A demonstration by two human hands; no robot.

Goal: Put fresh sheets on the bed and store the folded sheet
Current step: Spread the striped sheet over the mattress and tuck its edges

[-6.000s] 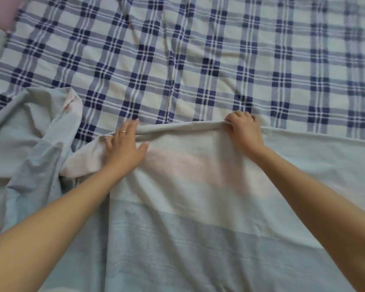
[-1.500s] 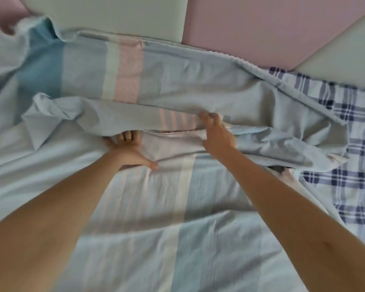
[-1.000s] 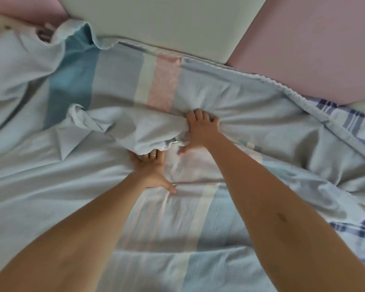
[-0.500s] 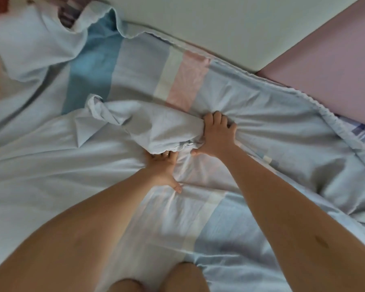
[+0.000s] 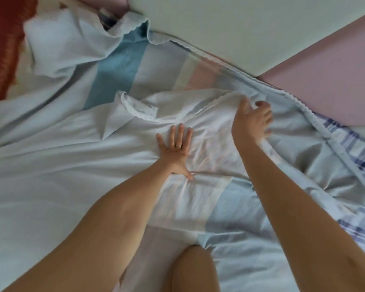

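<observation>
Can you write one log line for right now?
left hand: flat on striped sheet | right hand: at its fold, grip unclear

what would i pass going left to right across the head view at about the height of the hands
red cloth → turned-back corner of the striped sheet → left hand, flat on the sheet → right hand, gripping a fold of it → plaid sheet
</observation>
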